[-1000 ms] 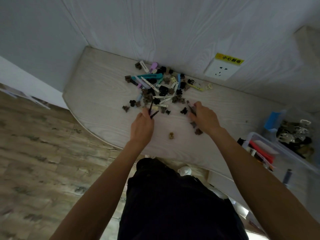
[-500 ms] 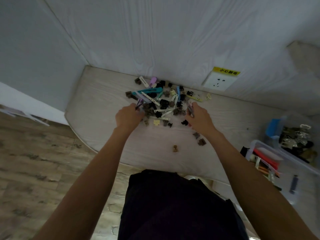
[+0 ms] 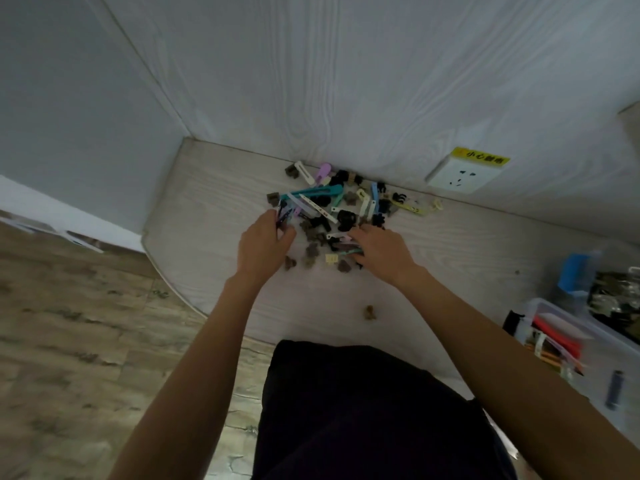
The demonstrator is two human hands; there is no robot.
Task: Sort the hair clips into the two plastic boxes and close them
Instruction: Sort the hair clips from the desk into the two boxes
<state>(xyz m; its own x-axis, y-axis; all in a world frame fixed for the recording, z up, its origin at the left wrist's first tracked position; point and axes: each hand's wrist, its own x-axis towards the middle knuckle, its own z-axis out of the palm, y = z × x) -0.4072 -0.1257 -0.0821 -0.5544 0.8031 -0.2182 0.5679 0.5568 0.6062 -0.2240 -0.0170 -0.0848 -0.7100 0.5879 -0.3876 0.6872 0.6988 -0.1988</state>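
Pale wood-grain counter [image 3: 214, 209] runs from the frame's centre toward the right edge, backed by a white wood-grain wall panel [image 3: 346, 81]. A loose heap of mixed plastic hair clips [image 3: 341, 209] lies just above frame centre, against the wall: long flat snap clips in teal, lilac, white, pale blue and yellow, mingled with small black and brown claw clips. Left hand [image 3: 263, 242] sits at the heap's left edge, fingers curled, pinching a few dark slim clips [image 3: 283, 214] whose ends stick up past the fingertips. Right hand [image 3: 379, 251] is at the heap's lower right, knuckles up, fingers curled round a small bundle of flat clips, lilac and teal among them [image 3: 348, 247]; how many it holds cannot be told. One small brown claw clip [image 3: 370, 312] lies alone on the counter, well below the heap, nearer the person's dark clothing [image 3: 363, 410]. At the right edge stand two clear plastic boxes: the nearer box [image 3: 540, 306] holds long red and striped items, blurred; the farther box [image 3: 616, 299] holds dark and shiny pieces beside something blue. White wall socket with a yellow label [image 3: 464, 173] in the upper right. Wood-pattern floor [image 3: 69, 323] fills the lower left.
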